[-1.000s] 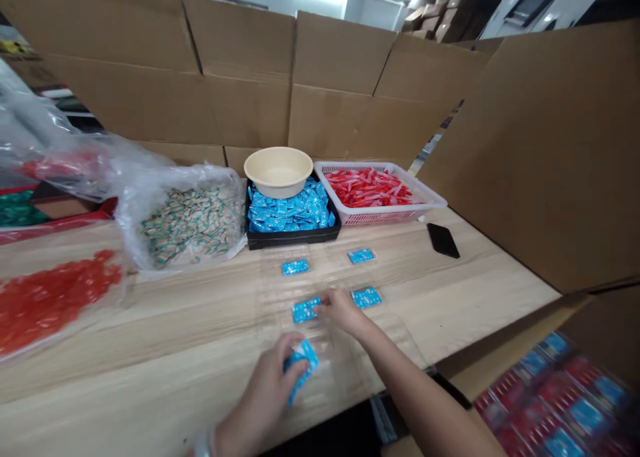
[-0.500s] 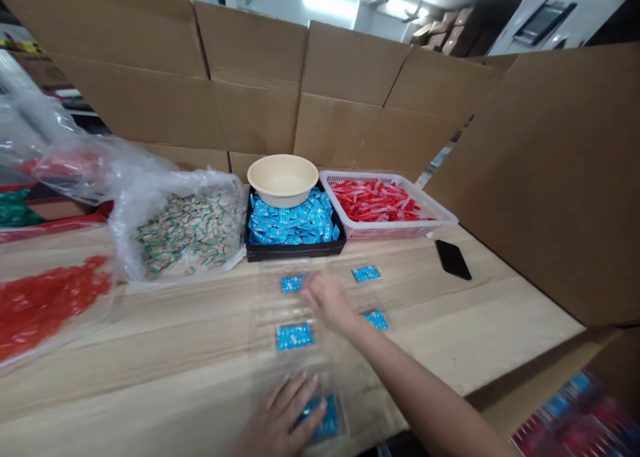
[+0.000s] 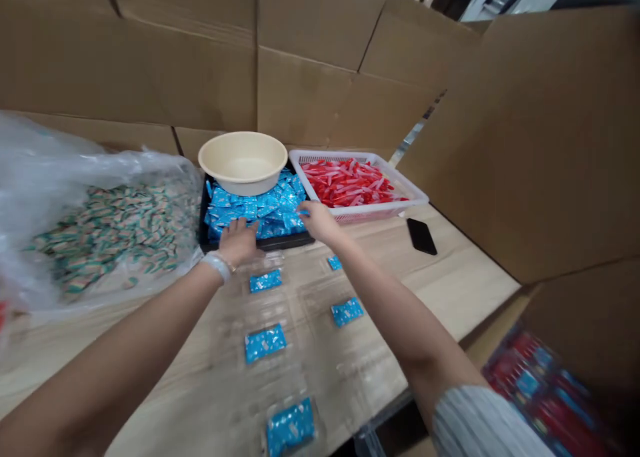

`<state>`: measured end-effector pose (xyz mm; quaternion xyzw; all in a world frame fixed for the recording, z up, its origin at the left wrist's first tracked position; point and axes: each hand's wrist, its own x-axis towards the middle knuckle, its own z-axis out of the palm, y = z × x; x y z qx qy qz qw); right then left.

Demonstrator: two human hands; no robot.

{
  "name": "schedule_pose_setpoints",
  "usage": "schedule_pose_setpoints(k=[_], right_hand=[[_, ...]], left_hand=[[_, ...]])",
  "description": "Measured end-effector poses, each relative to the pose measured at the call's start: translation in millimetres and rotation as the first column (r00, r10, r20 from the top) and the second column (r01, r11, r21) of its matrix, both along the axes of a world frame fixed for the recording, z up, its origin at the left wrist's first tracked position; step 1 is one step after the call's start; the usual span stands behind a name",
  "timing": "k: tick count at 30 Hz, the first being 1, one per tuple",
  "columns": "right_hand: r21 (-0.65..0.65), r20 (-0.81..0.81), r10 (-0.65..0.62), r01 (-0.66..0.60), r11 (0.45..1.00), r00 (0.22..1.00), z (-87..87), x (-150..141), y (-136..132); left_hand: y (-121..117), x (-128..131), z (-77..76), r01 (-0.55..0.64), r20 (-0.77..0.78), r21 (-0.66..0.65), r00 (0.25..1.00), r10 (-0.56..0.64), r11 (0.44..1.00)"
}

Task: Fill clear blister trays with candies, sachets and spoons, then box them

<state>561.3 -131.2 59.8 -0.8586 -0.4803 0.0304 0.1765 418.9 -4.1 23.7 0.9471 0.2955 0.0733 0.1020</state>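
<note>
Near: clear plastic insert tray (image 3: 285, 350) on wooden counter (image 3: 440, 290), flat blue sachets (image 3: 265, 343) in its pockets.
Left hand (image 3: 239, 242): grip spread, fingers on pile's near side.
Right hand (image 3: 320, 222): grip's fingers together at pile's right side; pinch unclear.
Pile: blue foil sachets (image 3: 250, 207) in black tray (image 3: 287, 241); likely light, soft, slippery; take by edges.
Far: beige bowl (image 3: 243, 163) on pile.

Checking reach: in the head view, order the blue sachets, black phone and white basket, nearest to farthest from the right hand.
From the right hand:
1. Blue sachets, at its fingertips, in the black tray.
2. White basket, just right.
3. Black phone, farther right.
</note>
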Motion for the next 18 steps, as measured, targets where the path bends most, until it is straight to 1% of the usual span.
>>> schedule_pose_setpoints(k=[1, 2, 3, 4, 5, 6, 7, 8, 9, 10, 11, 13, 14, 15, 18], right_hand=[[0.032, -0.011, 0.014, -0.014, 0.999, 1.000, 2.1, 1.8, -30.7], [0.102, -0.101, 0.093, -0.083, 0.991, 0.990, 1.5, 1.4, -65.3], [0.123, -0.216, 0.154, -0.130, 0.984, 0.964, -2.0, -1.5, -102.2], [0.104, -0.330, 0.183, -0.157, 0.982, 0.926, -8.4, -6.9, -139.3], [0.082, -0.419, 0.170, -0.149, 0.985, 0.892, -17.5, -14.4, -174.7], [0.055, -0.482, 0.122, -0.109, 0.993, 0.868, -28.6, -23.2, -206.6], [0.028, -0.518, 0.072, -0.067, 0.997, 0.852, -41.2, -32.4, -233.7], [0.016, -0.526, 0.030, -0.026, 1.000, 0.850, -54.5, -41.2, -255.2], [0.009, -0.515, -0.007, 0.013, 1.000, 0.857, -67.9, -48.7, -270.7], [0.011, -0.490, -0.037, 0.049, 0.999, 0.871, -80.7, -54.6, -280.7], [0.017, -0.457, -0.059, 0.074, 0.997, 0.888, -92.3, -58.8, -285.9], [0.037, -0.384, -0.079, 0.100, 0.994, 0.920, -110.4, -62.3, -286.3], [0.053, -0.354, -0.078, 0.104, 0.993, 0.932, -116.6, -62.3, -284.1], [0.075, -0.327, -0.079, 0.109, 0.991, 0.942, -121.0, -61.5, -281.9], [0.135, -0.288, -0.085, 0.128, 0.983, 0.954, -124.4, -58.3, -281.2]], left_hand=[[-15.2, -10.5, -3.5, 0.037, 0.064, 0.027, 0.997, -0.039, 0.999], [-34.4, -23.4, -8.3, 0.101, 0.153, 0.051, 0.982, -0.108, 0.994], [-56.6, -37.6, -14.5, 0.200, 0.222, 0.020, 0.954, -0.200, 0.980], [-80.3, -51.6, -22.0, 0.354, 0.266, -0.047, 0.906, -0.330, 0.934], [-103.7, -63.9, -30.3, 0.530, 0.293, -0.137, 0.829, -0.477, 0.837], [-125.1, -72.9, -38.7, 0.644, 0.310, -0.239, 0.760, -0.571, 0.727], [-143.1, -77.6, -46.4, 0.712, 0.330, -0.315, 0.703, -0.631, 0.628], [-156.8, -77.4, -52.8, 0.735, 0.335, -0.364, 0.676, -0.657, 0.571], [-165.9, -72.4, -57.3, 0.735, 0.335, -0.396, 0.674, -0.658, 0.551], [-170.9, -63.6, -59.8, 0.719, 0.332, -0.408, 0.691, -0.642, 0.563], [-172.9, -52.1, -60.4, 0.694, 0.327, -0.406, 0.718, -0.614, 0.595], [-173.0, -27.8, -57.9, 0.656, 0.324, -0.375, 0.755, -0.570, 0.655], [-173.6, -17.5, -56.3, 0.659, 0.325, -0.352, 0.752, -0.573, 0.665], [-175.5, -9.6, -55.7, 0.682, 0.327, -0.327, 0.731, -0.599, 0.654], [-187.7, 0.2, -62.6, 0.767, 0.302, -0.280, 0.642, -0.705, 0.578]])
